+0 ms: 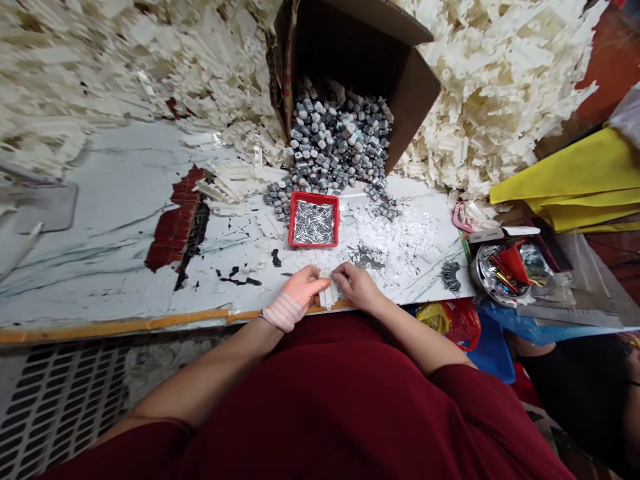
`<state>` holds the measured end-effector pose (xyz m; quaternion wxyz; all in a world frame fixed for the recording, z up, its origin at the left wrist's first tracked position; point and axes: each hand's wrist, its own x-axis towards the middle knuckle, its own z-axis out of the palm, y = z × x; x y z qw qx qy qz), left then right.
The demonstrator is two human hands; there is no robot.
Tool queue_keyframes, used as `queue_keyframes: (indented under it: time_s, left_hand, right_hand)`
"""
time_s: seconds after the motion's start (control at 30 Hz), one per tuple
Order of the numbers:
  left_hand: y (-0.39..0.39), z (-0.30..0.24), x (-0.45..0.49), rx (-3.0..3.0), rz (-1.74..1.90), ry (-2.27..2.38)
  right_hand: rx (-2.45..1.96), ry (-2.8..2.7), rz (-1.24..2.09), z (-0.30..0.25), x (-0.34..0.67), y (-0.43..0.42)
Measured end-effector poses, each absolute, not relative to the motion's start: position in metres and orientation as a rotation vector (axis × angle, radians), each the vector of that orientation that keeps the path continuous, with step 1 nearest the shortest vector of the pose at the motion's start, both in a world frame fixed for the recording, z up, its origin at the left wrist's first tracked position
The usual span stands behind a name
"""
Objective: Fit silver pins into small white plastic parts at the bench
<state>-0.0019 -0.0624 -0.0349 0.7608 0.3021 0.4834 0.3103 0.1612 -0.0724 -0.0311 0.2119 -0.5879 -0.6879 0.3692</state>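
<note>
"So, in the head view, where is the white plastic piece (328, 297) relative to the hands?"

"Between them, near the front edge of the table (110, 267). The left hand (299, 293), in a striped glove (286, 310), pinches it from the left between thumb and fingers."

"And the right hand (359, 287)?"

"Its bent fingertips meet at the piece's upper right; I can't tell whether they grip it or something small."

"What lies about them?"

"Just beyond the hands, a red tray (337, 221) of metal pins (314, 224). Small white parts (407, 237) lie scattered to the right; behind the tray, grey components (345, 140) spill from a cardboard box (415, 100)."
</note>
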Motion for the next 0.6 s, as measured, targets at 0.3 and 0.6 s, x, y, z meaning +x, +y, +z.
queue_keyframes:
  time_s: [0.3, 0.6]
  left_hand:
    - [-0.060, -0.045, 0.000, 0.707, 0.665, 1.121]
    - [-0.057, -0.036, 0.008, 0.633, 0.701, 0.947]
  right_hand:
    - [-2.127, -2.291, 0.229, -0.053, 0.239, -0.049]
    - [-1.724, -1.897, 0.746, -0.047, 0.182, -0.060]
